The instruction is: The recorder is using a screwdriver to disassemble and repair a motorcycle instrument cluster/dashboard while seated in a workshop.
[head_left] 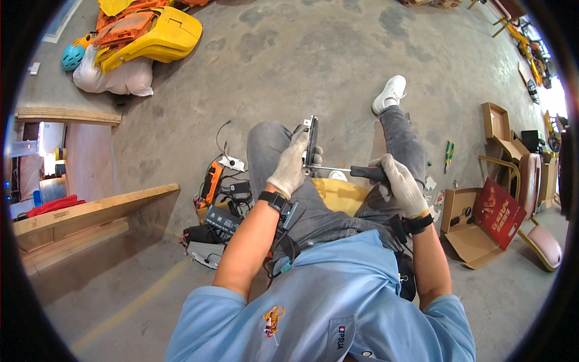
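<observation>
My left hand (291, 163), in a white knit glove, is closed around an upright black-and-silver metal piece (312, 140) above my left knee. My gloved right hand (395, 184) grips the black handle of a screwdriver (365, 172); its shaft reaches left to the lower end of the metal piece. A yellow surface (344, 196) shows between my thighs. On the floor beside my left leg lie an orange-and-black tool (210, 183), cables and a black box (240, 192). Green-and-yellow pliers (449, 155) lie beyond my right leg.
A wooden ledge (90, 212) runs along the left, with yellow-and-orange plastic panels (166, 36), a blue helmet (72, 57) and a white sack (111, 78) farther back. Open cardboard boxes (467, 241) and a chair (540, 244) stand at right on the concrete floor (283, 60).
</observation>
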{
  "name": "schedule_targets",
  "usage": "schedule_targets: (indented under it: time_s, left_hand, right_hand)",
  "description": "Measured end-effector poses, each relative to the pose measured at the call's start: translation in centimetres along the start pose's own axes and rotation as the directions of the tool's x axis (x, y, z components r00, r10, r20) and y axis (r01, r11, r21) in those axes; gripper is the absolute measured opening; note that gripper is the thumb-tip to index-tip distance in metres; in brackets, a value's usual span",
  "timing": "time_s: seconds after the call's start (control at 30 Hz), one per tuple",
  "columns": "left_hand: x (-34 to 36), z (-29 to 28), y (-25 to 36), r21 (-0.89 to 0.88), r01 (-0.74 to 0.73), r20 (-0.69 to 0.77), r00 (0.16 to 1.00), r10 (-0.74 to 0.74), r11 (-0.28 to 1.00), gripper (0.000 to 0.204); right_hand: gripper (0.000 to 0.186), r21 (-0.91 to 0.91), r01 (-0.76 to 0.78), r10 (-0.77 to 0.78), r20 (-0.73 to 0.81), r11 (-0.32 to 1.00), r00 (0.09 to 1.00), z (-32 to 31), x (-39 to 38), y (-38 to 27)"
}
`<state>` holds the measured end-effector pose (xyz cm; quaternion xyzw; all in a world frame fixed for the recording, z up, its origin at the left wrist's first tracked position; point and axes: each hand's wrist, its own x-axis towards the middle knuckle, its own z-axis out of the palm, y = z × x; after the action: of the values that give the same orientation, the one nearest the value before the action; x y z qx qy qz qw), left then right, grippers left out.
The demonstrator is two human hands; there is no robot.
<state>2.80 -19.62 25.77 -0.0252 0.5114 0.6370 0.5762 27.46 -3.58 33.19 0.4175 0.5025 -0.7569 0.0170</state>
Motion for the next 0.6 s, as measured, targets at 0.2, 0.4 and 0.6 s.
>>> schedule_targets:
  time_s: [0.2,0.4,0.6]
  left_hand:
    - [0.3,-0.1,-0.2,-0.020,0.020,-0.005,1.000,-0.020,1.000,0.042]
    - [0.2,0.0,0.0,0.010,0.017,-0.010,1.000,-0.017,1.000,0.041]
    - [0.2,0.2,0.0,0.001,0.016,0.000,1.000,-0.016,1.000,0.040]
  right_hand:
    - [0.035,-0.006,0.192,-0.191,-0.112,0.981,0.975,0.3,0.6,1.9]
    - [0.035,-0.069,0.046,-0.050,-0.047,0.997,0.998,0.1,0.0,-0.5]
    - [0.039,-0.167,0.104,-0.115,-0.061,0.981,0.991,0.0,0.4,0.8]
